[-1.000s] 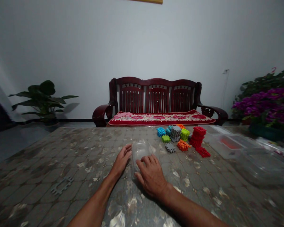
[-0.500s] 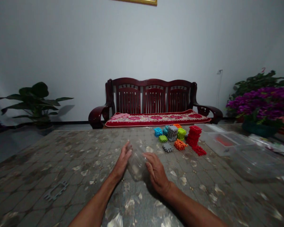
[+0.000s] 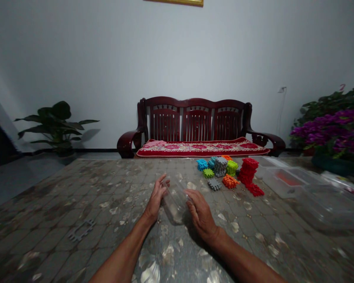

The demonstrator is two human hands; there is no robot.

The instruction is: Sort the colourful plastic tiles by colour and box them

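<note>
Floral-print tbl (image 3: 126, 192), clr plastic box (image 3: 176, 202)

One left hand (image 3: 159, 189), one right hand (image 3: 202, 214), one clear container (image 3: 175, 200) between them. Toward the table's (image 3: 120, 181) far edge, two blue groups (image 3: 202, 165), two lime groups (image 3: 231, 168), two grey groups (image 3: 221, 167), two orange groups (image 3: 230, 181) and two red groups (image 3: 249, 171) (the pieces in most overlap too much to number). Toward the left edge, one grey frame (image 3: 84, 234); toward the right, at least two clear boxes (image 3: 326, 208).

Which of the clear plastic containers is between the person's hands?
The small elongated clear plastic container, with the left hand and right hand at either side; the larger clear plastic ones sit farther right.
</note>
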